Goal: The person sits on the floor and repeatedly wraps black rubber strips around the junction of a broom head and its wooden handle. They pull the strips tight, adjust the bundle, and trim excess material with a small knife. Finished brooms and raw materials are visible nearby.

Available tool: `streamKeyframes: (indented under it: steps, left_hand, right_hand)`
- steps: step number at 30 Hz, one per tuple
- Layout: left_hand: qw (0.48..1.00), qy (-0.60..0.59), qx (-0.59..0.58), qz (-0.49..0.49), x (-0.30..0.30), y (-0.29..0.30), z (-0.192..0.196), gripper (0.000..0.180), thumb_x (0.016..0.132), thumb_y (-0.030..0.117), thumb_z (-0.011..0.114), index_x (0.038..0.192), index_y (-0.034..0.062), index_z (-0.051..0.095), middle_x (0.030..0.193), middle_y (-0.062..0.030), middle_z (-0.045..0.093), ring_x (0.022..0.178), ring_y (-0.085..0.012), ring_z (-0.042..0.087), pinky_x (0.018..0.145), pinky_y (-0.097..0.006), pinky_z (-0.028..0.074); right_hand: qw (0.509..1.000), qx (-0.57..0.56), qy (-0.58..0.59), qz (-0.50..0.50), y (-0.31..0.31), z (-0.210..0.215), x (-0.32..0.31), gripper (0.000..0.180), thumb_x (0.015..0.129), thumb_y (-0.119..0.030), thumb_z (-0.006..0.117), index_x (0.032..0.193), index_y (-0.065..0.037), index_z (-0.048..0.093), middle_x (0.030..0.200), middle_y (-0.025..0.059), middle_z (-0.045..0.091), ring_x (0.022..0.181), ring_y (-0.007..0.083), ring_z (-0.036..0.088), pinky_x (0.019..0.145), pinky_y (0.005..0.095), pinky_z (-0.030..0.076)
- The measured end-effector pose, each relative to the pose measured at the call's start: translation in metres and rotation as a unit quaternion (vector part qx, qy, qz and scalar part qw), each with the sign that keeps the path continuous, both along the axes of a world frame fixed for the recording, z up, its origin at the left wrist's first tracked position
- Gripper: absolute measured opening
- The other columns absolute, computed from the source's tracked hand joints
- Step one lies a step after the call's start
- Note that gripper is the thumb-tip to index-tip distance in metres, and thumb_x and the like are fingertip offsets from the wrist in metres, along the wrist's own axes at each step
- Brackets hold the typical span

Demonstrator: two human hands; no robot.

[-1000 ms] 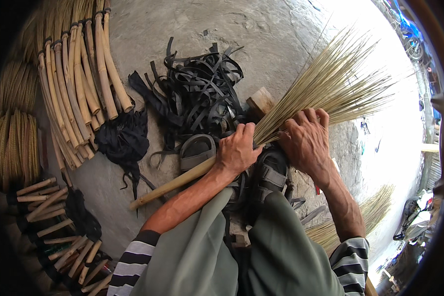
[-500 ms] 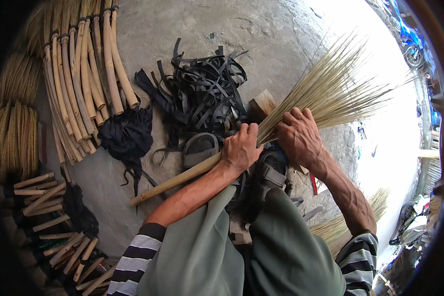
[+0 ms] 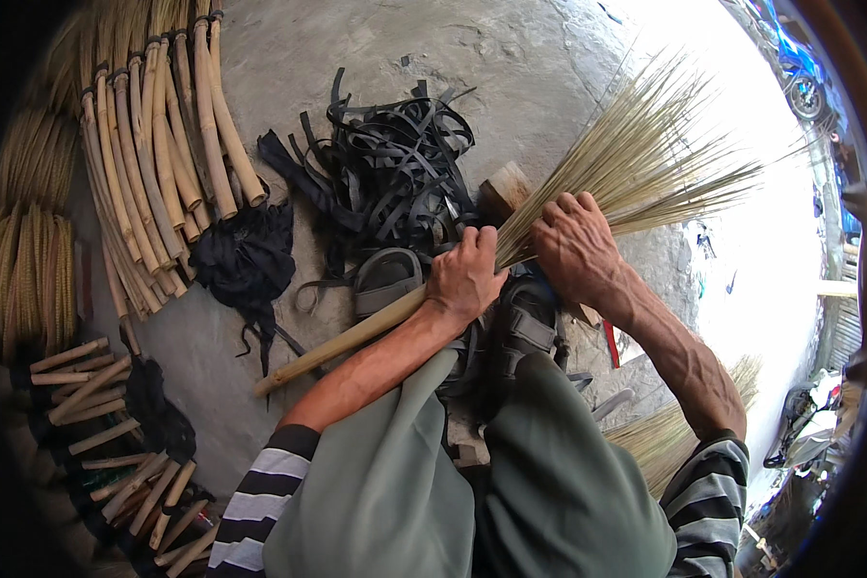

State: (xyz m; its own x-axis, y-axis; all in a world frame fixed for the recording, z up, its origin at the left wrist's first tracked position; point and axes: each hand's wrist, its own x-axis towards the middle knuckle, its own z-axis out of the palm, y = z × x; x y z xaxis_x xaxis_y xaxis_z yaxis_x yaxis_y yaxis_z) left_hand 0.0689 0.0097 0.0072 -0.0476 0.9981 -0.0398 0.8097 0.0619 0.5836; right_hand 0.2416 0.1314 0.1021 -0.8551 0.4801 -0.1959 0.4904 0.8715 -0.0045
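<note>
A grass broom (image 3: 636,159) lies slantwise across my lap, its pale bristles fanning out to the upper right. Its bamboo handle (image 3: 342,342) runs down to the lower left under my left forearm. My left hand (image 3: 464,276) is closed round the neck, where handle and grass meet; the fingers hide the joint. Just up from it, my right hand (image 3: 578,249) grips the base of the bristles with curled fingers. Below the hands are my dark strapped sandals (image 3: 528,332). A wooden block (image 3: 504,190) sits right behind the broom's neck.
Tangled black strips (image 3: 400,164) lie on the concrete floor (image 3: 299,58) ahead, beside a black cloth (image 3: 246,255). Bamboo-handled brooms (image 3: 159,144) are lined up at left, with braided bundles (image 3: 31,275) and short sticks (image 3: 96,390) nearer. More grass (image 3: 660,443) lies by my right knee.
Both hands keep their hold on the broom. My right hand has shifted slightly up and left, and the left hand rises a little. The view has tilted slightly.
</note>
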Motion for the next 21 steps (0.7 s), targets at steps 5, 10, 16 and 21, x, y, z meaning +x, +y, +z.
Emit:
streamKeyframes:
  steps: [5, 10, 16, 21]
  left_hand:
    - [1.000, 0.009, -0.002, -0.005, -0.002, 0.000, 0.000, 0.062, 0.088, 0.030, 0.096, 0.122, 0.0085, 0.049, 0.113, -0.0181, 0.065, 0.095, -0.0415, 0.079, 0.076, -0.052, 0.067]
    - [1.000, -0.002, -0.010, -0.004, -0.003, 0.001, 0.001, 0.062, 0.088, 0.030, 0.096, 0.122, 0.0084, 0.050, 0.114, -0.0188, 0.066, 0.096, -0.0434, 0.079, 0.076, -0.054, 0.067]
    - [0.998, -0.055, -0.028, -0.011, -0.011, 0.005, 0.003, 0.064, 0.094, 0.037, 0.091, 0.137, 0.0063, 0.055, 0.116, -0.0212, 0.069, 0.098, -0.0468, 0.078, 0.080, -0.057, 0.066]
    - [0.996, -0.084, -0.014, -0.010, -0.016, 0.006, 0.002, 0.079, 0.095, 0.049, 0.088, 0.155, 0.0066, 0.058, 0.128, -0.0230, 0.072, 0.114, -0.0475, 0.075, 0.092, -0.057, 0.063]
  right_hand:
    - [0.999, -0.022, 0.024, 0.035, 0.012, 0.003, -0.003, 0.016, 0.089, -0.023, 0.073, 0.096, -0.009, 0.077, 0.100, 0.0083, 0.069, 0.109, 0.0259, 0.063, 0.098, 0.0409, 0.045]
    - [0.998, -0.003, 0.032, 0.056, 0.005, 0.003, 0.004, 0.014, 0.091, -0.023, 0.073, 0.094, -0.010, 0.076, 0.100, 0.0069, 0.068, 0.106, 0.0252, 0.062, 0.095, 0.0403, 0.045]
    - [0.983, -0.028, 0.153, -0.099, -0.001, 0.001, 0.015, 0.022, 0.092, -0.027, 0.083, 0.101, -0.009, 0.074, 0.110, 0.0093, 0.064, 0.119, 0.0296, 0.060, 0.109, 0.0464, 0.045]
    - [0.953, 0.002, 0.245, -0.178, -0.021, -0.009, 0.016, 0.028, 0.092, -0.026, 0.086, 0.114, -0.011, 0.076, 0.126, 0.0089, 0.065, 0.139, 0.0337, 0.056, 0.123, 0.0532, 0.039]
